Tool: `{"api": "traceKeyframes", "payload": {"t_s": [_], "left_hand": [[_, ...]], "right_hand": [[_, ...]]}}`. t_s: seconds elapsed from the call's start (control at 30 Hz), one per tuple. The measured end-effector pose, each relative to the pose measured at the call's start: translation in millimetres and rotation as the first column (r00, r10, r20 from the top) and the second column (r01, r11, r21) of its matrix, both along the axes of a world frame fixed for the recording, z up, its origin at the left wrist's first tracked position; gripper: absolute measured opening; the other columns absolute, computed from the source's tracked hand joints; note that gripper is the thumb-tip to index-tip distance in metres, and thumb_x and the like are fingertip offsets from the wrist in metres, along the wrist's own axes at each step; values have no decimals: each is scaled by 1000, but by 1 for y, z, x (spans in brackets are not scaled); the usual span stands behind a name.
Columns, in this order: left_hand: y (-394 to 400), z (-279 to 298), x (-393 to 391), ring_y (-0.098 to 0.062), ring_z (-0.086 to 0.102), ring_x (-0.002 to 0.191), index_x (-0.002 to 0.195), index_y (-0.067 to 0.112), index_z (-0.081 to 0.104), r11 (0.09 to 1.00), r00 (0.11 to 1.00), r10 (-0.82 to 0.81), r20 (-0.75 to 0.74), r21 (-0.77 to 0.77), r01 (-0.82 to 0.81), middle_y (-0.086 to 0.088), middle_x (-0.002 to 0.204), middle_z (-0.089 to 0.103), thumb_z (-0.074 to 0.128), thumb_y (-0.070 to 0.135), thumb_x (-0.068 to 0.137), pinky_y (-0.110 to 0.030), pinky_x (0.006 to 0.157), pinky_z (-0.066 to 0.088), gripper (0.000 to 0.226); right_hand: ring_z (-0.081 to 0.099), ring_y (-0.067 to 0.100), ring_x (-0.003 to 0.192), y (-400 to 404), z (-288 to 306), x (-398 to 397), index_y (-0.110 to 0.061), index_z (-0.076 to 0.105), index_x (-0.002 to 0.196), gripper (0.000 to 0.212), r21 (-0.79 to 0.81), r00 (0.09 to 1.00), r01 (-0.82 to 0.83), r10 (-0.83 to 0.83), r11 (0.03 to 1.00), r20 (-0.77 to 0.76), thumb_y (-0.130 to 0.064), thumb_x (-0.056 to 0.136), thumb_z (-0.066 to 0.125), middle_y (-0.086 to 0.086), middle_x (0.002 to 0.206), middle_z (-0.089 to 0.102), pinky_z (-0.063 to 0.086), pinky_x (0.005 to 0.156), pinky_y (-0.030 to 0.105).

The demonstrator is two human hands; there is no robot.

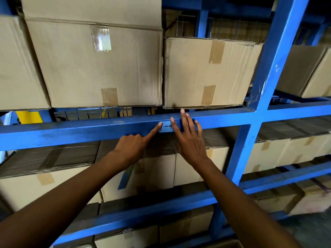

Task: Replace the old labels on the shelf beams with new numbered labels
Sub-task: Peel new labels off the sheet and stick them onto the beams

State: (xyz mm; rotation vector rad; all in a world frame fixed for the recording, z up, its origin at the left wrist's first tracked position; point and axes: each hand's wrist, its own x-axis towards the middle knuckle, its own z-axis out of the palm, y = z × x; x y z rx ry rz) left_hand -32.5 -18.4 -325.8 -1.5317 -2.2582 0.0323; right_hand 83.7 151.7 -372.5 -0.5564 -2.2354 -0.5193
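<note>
One numbered label, handwritten "1-4", lies on the front face of the blue shelf beam, below two cardboard cartons. Left hand: index finger extended, pressing the label's left end, other fingers curled, nothing clasped. Right hand: fingers spread flat over the right end, empty. Step: smoothing down. Next: firm pressure along the edges.

Both forearms are bare up to the picture's lower edge, with no sleeve, glove, watch or ring showing. The left hand and the right hand have slim fingers with short, pale, unpainted nails.
</note>
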Motion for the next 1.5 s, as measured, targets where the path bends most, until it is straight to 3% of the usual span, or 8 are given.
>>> {"api": "traceKeyframes", "payload": {"t_s": [0.43,0.57,0.7,0.83,1.0,1.27,1.43,1.5], "left_hand": [[-1,-6,28,-21,61,77,136,38,-31,992,919,-123,375,66,106,-16,110,64,54,16,91,-35,69,52,98],[25,-3,51,-24,63,100,142,42,-16,943,653,-307,692,314,111,-16,128,58,47,11,94,-42,90,52,85],[59,5,85,-13,51,103,146,41,2,856,464,-491,738,508,97,3,128,45,49,9,94,-26,92,39,78],[102,13,126,-20,64,103,141,52,9,778,318,-618,719,618,113,-7,131,55,52,8,92,-45,93,51,79],[151,20,186,-21,67,100,138,57,8,703,219,-710,669,694,155,-3,124,60,51,8,93,-44,91,53,79],[244,28,267,-20,63,95,133,66,5,640,399,-741,540,749,174,3,114,62,50,28,84,-27,92,47,77],[276,50,307,34,41,100,142,42,4,646,489,-726,483,723,245,55,127,25,47,28,85,8,83,29,72],[286,64,313,37,40,94,142,38,4,651,506,-721,473,713,260,51,124,27,44,25,86,9,79,30,70]], "right_hand": [[14,36,144,0,6,35,-20,23,145,67,-165,998,-18,28,986,55,-27,82,45,22,155,14,11,113,52],[45,34,126,8,28,68,-13,51,130,48,-324,979,-138,79,936,-190,-23,85,37,17,134,53,24,104,35],[62,20,99,27,49,116,-11,69,107,25,-591,841,-385,5,709,-542,-10,87,54,10,105,71,46,93,32],[60,18,97,49,57,170,-11,70,101,19,-594,829,-372,-33,714,-559,-12,88,56,6,101,70,49,87,30],[57,22,105,93,62,224,-8,66,109,31,-576,854,-334,-19,746,-519,-18,85,50,9,107,65,49,93,43],[51,22,99,186,82,307,-15,65,113,36,-594,908,-297,28,748,-419,-22,84,46,10,96,60,46,88,39],[54,23,98,231,98,335,-13,71,98,24,-577,913,-272,16,770,-408,-25,83,57,8,97,62,47,88,40],[55,22,97,244,109,336,-16,70,87,12,-581,900,-300,21,757,-436,-21,81,61,7,96,63,48,87,42]]}}
